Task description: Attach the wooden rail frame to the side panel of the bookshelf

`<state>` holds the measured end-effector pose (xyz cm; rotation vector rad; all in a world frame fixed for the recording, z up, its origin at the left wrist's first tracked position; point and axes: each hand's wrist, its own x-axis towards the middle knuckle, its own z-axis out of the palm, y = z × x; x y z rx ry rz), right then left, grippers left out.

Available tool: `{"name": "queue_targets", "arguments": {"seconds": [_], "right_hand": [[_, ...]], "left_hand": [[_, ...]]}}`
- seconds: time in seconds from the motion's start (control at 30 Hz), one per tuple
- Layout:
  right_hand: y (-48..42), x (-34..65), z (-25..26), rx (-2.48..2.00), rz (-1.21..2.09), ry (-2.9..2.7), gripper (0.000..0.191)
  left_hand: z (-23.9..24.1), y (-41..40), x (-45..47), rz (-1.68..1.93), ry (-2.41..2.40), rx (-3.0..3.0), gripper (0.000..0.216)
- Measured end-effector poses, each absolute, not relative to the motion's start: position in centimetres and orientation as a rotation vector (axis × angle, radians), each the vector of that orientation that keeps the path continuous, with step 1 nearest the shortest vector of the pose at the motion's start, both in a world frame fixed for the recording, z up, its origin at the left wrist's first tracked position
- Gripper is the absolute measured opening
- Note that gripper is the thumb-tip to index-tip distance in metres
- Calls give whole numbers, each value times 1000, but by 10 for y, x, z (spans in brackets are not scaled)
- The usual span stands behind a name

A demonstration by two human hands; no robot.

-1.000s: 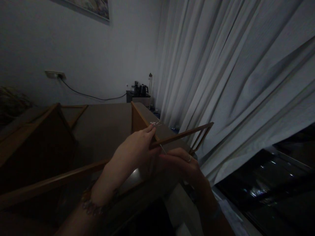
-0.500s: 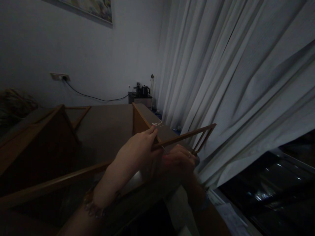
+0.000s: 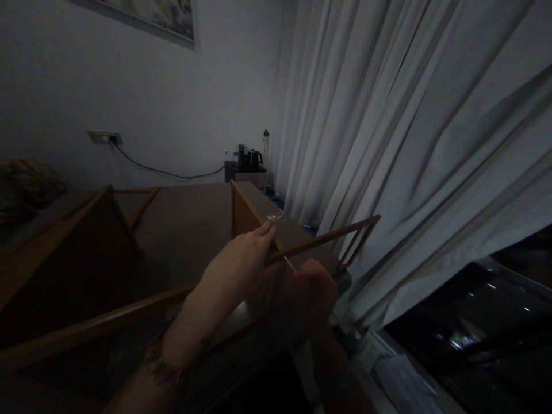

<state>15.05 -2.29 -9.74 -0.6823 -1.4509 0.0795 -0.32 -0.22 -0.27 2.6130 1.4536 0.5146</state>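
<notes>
In the dim room, my left hand (image 3: 241, 264) grips a thin wooden rail (image 3: 321, 238) of an overturned wooden piece of furniture (image 3: 181, 230), fingers closed over the rail where it meets a board. My right hand (image 3: 313, 290) sits just right of it, fingers curled around a thin metal tool (image 3: 290, 264) whose tip points at the joint under my left fingers. A bracelet is on my left wrist. The tool's handle is hidden inside my right hand.
White curtains (image 3: 409, 161) hang close on the right. A small dark table with a kettle (image 3: 246, 161) stands by the far wall. A cable runs from a wall socket (image 3: 103, 137). Dark glossy objects and papers (image 3: 401, 379) lie at lower right.
My right hand has turned and curled tighter around the thin tool, its wrist dropping lower. My left hand keeps its hold on the rail. The view shifted slightly.
</notes>
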Motion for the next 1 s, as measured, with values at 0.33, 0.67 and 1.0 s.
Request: {"name": "queue_targets", "arguments": {"seconds": [0.33,0.67,1.0], "right_hand": [[-26,186,-68,-800,-749,-1792,15],[-36,179,-59,-929,-873,-1905,43],[-43,175,-60,-1025,-812,-1911,40]], "left_hand": [[-1,-3,-2,510,1460,2583,57],[-3,-3,-2,554,1414,2595,50],[-4,0,-4,519,1420,2624,44]]}}
